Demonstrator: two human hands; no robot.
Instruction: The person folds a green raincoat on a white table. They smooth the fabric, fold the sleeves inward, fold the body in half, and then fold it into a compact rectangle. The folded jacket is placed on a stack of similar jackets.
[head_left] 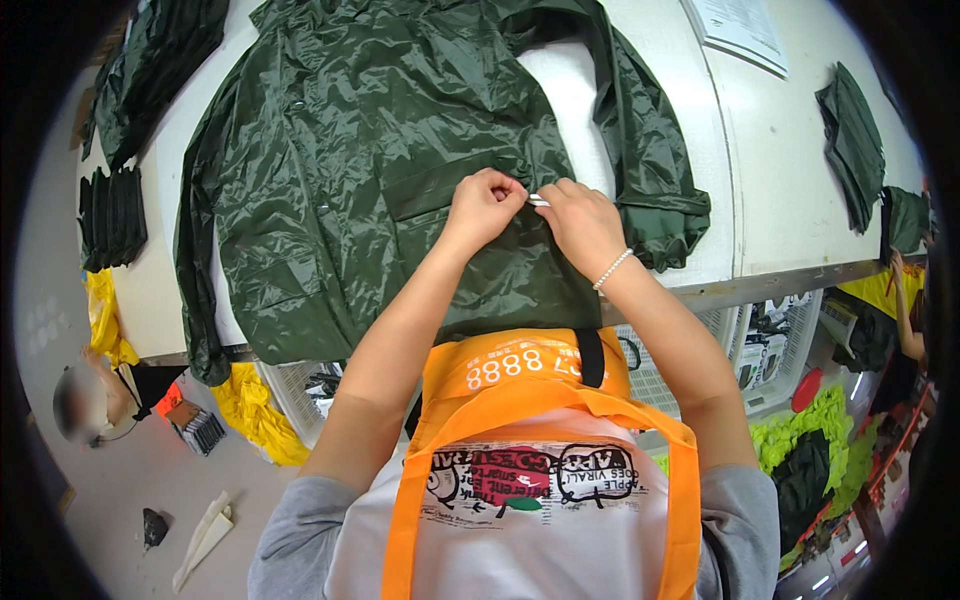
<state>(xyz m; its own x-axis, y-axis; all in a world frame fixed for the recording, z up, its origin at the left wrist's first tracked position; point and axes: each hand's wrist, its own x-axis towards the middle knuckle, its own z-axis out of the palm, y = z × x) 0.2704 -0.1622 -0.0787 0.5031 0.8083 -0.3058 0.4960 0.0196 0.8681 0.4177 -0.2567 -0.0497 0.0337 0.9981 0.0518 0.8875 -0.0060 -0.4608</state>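
Observation:
A shiny dark green rain jacket [350, 130] lies spread over the white table in front of me, with creases all over and a pocket flap [435, 188] near its middle. My left hand [487, 207] is closed in a pinch above the flap's right end; what its fingertips hold is too small to make out. Close beside it, my right hand [585, 225] grips a small, slim white object [538, 200] that points toward the left fingertips. Most of that object is hidden in the fingers, so its kind does not show. Both hands are over the jacket.
More dark green garments lie at the far left [165, 75] and the right [852, 145], with a folded stack [112, 218] on the left edge. Printed papers [740, 30] rest at the back. Under the table's front edge stand white plastic baskets [775, 345]. Another person is at the lower left.

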